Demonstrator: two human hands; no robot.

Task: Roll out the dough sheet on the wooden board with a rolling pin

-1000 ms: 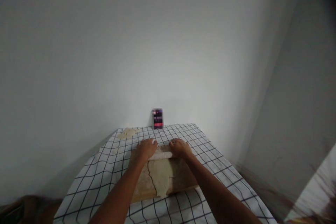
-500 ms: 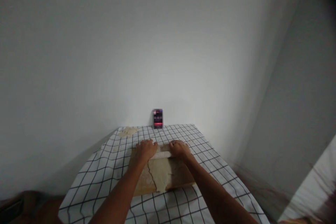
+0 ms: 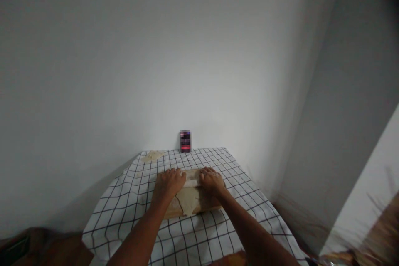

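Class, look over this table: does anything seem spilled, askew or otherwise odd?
The dough on the wooden board looks uneven: its left edge is ragged, and a tongue of it reaches the board's near edge.

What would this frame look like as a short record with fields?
left hand: over the left end of the rolling pin
left hand point
right hand: over its right end
tool: pale rolling pin, lying across the dough
dough: flat sheet on a wooden board
surface: checked cloth
far left: pale flat heap, material unclear
back: upright blurred box-like object
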